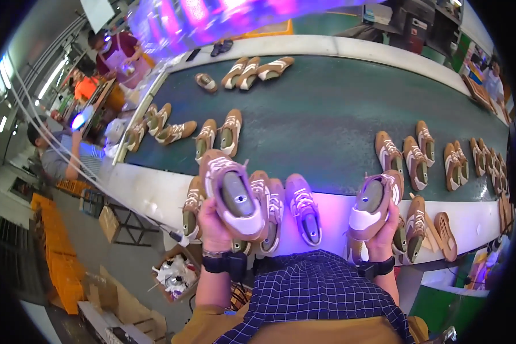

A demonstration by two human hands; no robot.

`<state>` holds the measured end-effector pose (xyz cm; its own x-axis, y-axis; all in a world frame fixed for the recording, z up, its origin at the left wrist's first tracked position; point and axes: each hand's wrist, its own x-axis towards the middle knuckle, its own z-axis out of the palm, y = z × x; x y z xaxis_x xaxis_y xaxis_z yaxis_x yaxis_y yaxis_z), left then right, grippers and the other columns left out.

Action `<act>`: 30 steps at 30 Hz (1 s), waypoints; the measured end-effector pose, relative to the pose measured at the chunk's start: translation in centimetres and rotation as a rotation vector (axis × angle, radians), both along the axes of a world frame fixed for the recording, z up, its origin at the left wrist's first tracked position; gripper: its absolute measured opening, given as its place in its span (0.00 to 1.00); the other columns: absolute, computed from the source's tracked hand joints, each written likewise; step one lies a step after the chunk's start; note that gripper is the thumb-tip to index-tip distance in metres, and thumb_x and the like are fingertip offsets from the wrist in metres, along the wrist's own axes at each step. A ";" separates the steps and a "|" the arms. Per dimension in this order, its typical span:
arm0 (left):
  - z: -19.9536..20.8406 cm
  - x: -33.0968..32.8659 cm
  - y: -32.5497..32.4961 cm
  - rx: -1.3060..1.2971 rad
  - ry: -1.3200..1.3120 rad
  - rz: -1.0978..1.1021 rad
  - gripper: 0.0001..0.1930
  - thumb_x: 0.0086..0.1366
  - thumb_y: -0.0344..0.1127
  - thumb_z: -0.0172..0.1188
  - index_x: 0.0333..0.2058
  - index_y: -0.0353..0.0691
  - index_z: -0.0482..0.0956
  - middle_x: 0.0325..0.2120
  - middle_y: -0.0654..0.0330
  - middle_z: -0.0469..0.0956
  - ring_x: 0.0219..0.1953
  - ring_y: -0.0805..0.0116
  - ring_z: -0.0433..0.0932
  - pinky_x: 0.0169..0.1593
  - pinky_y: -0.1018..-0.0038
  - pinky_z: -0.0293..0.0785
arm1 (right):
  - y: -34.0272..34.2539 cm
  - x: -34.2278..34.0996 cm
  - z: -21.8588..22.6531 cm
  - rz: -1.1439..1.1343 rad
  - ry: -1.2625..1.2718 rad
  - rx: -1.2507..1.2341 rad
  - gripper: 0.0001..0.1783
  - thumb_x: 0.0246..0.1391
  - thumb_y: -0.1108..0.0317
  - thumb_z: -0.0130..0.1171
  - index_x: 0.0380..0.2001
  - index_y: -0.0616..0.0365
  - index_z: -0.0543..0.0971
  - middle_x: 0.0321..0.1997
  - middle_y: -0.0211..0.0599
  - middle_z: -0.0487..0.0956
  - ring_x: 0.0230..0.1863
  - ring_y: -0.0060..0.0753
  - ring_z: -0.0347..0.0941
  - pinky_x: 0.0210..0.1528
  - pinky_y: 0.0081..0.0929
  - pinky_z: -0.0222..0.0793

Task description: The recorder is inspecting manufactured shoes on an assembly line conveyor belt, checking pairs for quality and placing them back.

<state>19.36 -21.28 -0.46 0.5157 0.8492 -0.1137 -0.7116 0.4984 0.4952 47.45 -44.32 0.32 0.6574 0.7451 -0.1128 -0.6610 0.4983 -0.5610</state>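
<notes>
Before the belt [315, 114], the left hand [213, 225] clamps fingers on one shoe [241, 222], the right hand [386, 230] on another shoe [366, 220].

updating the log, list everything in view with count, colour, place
belt: one, dark green, middle
ledge: one, white, near side
held shoes: two, brown and white, front centre
other shoes: over twenty, brown and white, belt and ledge
sole: at least one, brown, ledge right
crates: several, orange, lower left
glossy object, unclear: one, purple, top
co-workers: at least four, mixed colours, upper left, right
apron: one, blue grid, bottom
wristbands: two, black, wrists
left hand: one, bare, holding shoe
right hand: one, bare, holding shoe
</notes>
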 end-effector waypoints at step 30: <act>-15.3 -4.5 -5.1 0.690 1.739 -0.052 0.46 0.37 0.41 0.71 0.55 0.32 0.59 0.45 0.41 0.69 0.50 0.43 0.67 0.53 0.57 0.64 | 2.3 -2.7 -1.4 0.075 -0.017 -0.146 0.28 0.55 0.53 0.48 0.55 0.58 0.65 0.52 0.39 0.72 0.52 0.38 0.69 0.56 0.37 0.65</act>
<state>14.86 -26.42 -15.80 0.2379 0.9580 -0.1600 0.7530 -0.0779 0.6534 44.72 -41.99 -1.03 0.6032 0.7687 -0.2126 -0.6830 0.3603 -0.6354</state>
